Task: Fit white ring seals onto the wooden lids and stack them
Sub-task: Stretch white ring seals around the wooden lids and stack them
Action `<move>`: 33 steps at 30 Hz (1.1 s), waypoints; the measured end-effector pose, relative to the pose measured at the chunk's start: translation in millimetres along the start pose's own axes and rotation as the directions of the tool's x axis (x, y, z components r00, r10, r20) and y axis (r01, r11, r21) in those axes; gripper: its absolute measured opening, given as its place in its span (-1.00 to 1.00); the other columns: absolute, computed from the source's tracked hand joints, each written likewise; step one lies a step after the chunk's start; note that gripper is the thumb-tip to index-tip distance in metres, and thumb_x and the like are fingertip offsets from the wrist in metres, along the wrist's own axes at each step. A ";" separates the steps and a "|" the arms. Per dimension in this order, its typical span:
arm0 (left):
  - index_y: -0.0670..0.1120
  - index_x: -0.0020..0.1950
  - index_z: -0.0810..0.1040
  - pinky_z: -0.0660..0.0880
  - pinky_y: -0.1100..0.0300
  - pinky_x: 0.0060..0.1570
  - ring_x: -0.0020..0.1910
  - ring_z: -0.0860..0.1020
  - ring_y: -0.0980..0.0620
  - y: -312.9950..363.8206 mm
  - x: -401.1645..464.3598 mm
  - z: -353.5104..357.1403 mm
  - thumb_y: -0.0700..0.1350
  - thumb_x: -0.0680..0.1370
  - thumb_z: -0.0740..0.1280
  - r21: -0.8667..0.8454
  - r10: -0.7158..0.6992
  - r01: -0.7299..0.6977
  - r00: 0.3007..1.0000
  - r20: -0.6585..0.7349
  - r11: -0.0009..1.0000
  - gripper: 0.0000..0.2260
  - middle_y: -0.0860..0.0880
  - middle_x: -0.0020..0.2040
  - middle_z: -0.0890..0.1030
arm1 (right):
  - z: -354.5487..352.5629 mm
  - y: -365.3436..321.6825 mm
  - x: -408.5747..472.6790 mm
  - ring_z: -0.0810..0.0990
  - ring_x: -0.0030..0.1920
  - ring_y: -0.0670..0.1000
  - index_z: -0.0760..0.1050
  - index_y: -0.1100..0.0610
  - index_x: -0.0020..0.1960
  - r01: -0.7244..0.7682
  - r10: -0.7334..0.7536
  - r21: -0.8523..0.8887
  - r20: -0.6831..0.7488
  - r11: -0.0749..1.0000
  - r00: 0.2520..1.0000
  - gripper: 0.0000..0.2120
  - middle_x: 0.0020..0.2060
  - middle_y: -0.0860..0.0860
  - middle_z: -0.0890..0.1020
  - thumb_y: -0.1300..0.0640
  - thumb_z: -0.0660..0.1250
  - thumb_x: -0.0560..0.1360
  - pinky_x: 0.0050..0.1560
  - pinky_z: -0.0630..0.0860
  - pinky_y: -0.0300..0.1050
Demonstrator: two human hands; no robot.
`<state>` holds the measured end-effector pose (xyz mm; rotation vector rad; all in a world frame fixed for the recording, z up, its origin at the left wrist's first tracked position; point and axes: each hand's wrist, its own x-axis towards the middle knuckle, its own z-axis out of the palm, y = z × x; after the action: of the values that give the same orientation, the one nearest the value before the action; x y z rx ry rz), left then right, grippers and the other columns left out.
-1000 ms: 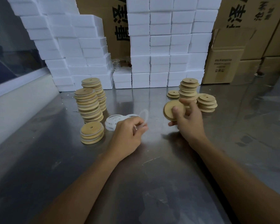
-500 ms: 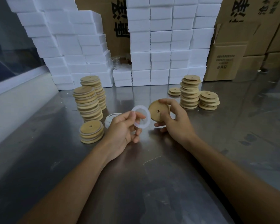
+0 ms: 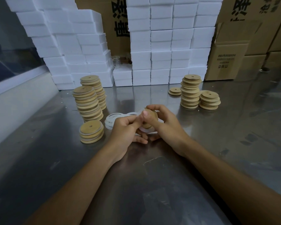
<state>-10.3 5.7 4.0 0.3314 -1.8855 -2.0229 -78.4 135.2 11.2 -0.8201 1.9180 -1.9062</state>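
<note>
While both hands meet mid-counter | right hand (image 3: 167, 125) grips wooden lid (image 3: 150, 118) tilted, steadying its rim | left hand (image 3: 128, 129) pinches white ring seal (image 3: 146, 129) against it, apparently to stretch it on | loose seals (image 3: 111, 119) just left | short sealed stack (image 3: 91, 133) near-left, likely the destination.

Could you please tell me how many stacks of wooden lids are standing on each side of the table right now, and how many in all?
Left stacks: 3 (rear, middle, short front)
Right stacks: 3 (small rear, tall, low outer)
Total: 6 stacks, not counting the lid held in the hands.
</note>
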 end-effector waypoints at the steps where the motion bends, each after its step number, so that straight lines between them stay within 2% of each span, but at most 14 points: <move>1: -0.13 -0.19 0.66 0.54 0.18 -0.46 -0.42 0.58 -0.04 -0.5 0.0 0.0 -0.06 0.59 0.34 0.010 0.007 -0.007 1.000 -0.002 1.000 -0.76 -0.14 -0.34 0.63 | -0.5 -0.4 -0.2 0.69 -0.05 -0.03 0.44 -0.04 0.28 -0.008 0.008 0.011 0.011 1.000 1.000 -0.55 0.17 -0.01 0.56 -0.15 0.43 0.47 -0.24 0.64 -0.09; 4: -0.06 -0.23 0.68 0.57 0.13 -0.44 -0.43 0.59 -0.06 -4.1 -0.4 1.0 -0.11 0.63 0.29 0.081 0.039 -0.038 0.999 -0.012 0.996 -0.73 -0.16 -0.35 0.61 | 0.2 0.1 -1.4 0.69 -0.09 -0.06 0.44 -0.03 0.28 -0.001 0.001 0.010 0.006 1.000 1.000 -0.62 0.16 0.02 0.57 -0.05 0.42 0.51 -0.22 0.66 -0.08; 8: -0.10 -0.14 0.62 0.58 0.10 -0.44 -0.47 0.59 -0.08 -9.0 -1.0 5.7 -0.06 0.64 0.27 0.207 0.113 -0.099 0.992 -0.054 0.973 -0.77 -0.11 -0.43 0.59 | 2.4 3.5 -1.6 0.67 -0.19 0.00 0.45 0.07 0.22 0.095 -0.098 -0.062 -0.055 0.994 0.994 -0.82 0.08 0.09 0.60 0.14 0.26 0.63 -0.33 0.64 -0.07; 12: -0.12 -0.16 0.54 0.52 0.16 -0.52 -0.55 0.53 -0.03 -11.4 -2.2 8.4 -0.06 0.63 0.28 0.249 0.173 -0.139 0.977 -0.121 0.958 -0.79 -0.04 -0.51 0.53 | 1.4 4.7 -0.4 0.66 -0.21 0.04 0.48 0.05 0.12 0.104 -0.108 -0.056 -0.085 0.993 0.991 -0.91 0.01 0.10 0.63 0.14 0.23 0.64 -0.39 0.61 -0.09; 14: -0.09 -0.17 0.50 0.48 0.18 -0.55 -0.54 0.53 -0.01 -13.1 -3.9 7.9 -0.05 0.59 0.36 0.310 0.238 -0.173 0.953 -0.186 0.935 -0.82 -0.06 -0.45 0.56 | 0.9 5.3 -0.6 0.67 -0.23 0.09 0.49 0.05 0.07 0.122 -0.128 -0.066 -0.098 0.990 0.987 -0.94 -0.02 0.11 0.64 0.12 0.25 0.63 -0.41 0.60 -0.04; 16: 0.01 -0.15 0.48 0.46 0.21 -0.56 -0.51 0.55 0.02 -13.4 -4.9 6.5 -0.05 0.54 0.42 0.356 0.289 -0.186 0.920 -0.265 0.916 -0.85 -0.03 -0.30 0.59 | 0.5 6.1 -1.2 0.69 -0.23 0.13 0.50 0.10 0.07 0.154 -0.161 -0.075 -0.096 0.985 0.982 -0.92 -0.05 0.12 0.65 0.11 0.27 0.63 -0.44 0.59 -0.01; 18: 0.10 -0.08 0.52 0.46 0.25 -0.57 -0.46 0.61 0.04 -12.7 -5.9 6.7 -0.06 0.54 0.42 0.323 0.274 -0.181 0.922 -0.273 0.929 -0.90 0.05 -0.17 0.61 | -0.1 6.2 -2.1 0.68 -0.23 0.05 0.51 0.15 0.06 0.179 -0.188 -0.103 -0.085 0.978 0.979 -0.88 -0.08 0.11 0.65 0.10 0.31 0.61 -0.45 0.59 -0.02; 21: 0.08 0.00 0.61 0.52 0.20 -0.53 -0.32 0.67 0.00 -11.5 -7.4 5.6 -0.14 0.56 0.40 0.241 0.250 -0.192 0.939 -0.236 0.951 -0.89 -0.05 -0.08 0.66 | 1.2 6.1 -3.3 0.63 -0.28 -0.03 0.53 0.18 -0.02 0.194 -0.201 -0.088 -0.087 0.977 0.976 -0.90 -0.15 0.07 0.64 0.14 0.35 0.58 -0.43 0.58 -0.09; 27: 0.04 -0.11 0.67 0.61 0.11 -0.38 -0.20 0.70 -0.01 -8.4 -12.1 2.4 -0.21 0.54 0.42 0.145 0.280 -0.245 0.904 -0.323 0.959 -0.86 0.00 -0.16 0.71 | 0.9 7.9 -1.3 0.67 -0.09 0.05 0.59 0.18 -0.04 0.240 -0.260 -0.167 -0.106 0.956 0.960 -0.92 -0.14 0.04 0.67 0.16 0.39 0.55 -0.21 0.66 0.08; 30: 0.06 -0.20 0.63 0.57 0.17 -0.42 -0.24 0.69 0.01 -7.3 -13.5 0.7 -0.22 0.53 0.42 0.162 0.304 -0.263 0.888 -0.346 0.951 -0.81 -0.02 -0.20 0.70 | 1.3 7.7 -0.4 0.68 -0.07 0.09 0.59 0.22 -0.03 0.238 -0.256 -0.148 -0.116 0.960 0.960 -0.92 -0.12 0.09 0.67 0.20 0.39 0.55 -0.18 0.65 0.17; 33: 0.07 -0.27 0.61 0.56 0.17 -0.41 -0.28 0.68 0.02 -6.6 -12.3 -0.5 -0.23 0.53 0.41 0.172 0.295 -0.248 0.882 -0.367 0.953 -0.75 -0.02 -0.26 0.69 | 0.5 7.5 1.0 0.69 -0.06 0.06 0.58 0.24 -0.03 0.235 -0.254 -0.154 -0.116 0.960 0.960 -0.94 -0.12 0.10 0.68 0.24 0.39 0.55 -0.14 0.66 0.16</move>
<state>0.4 10.6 -3.4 0.4368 -1.6952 -1.5301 -80.2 133.8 4.0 -1.0385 2.1360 -2.0324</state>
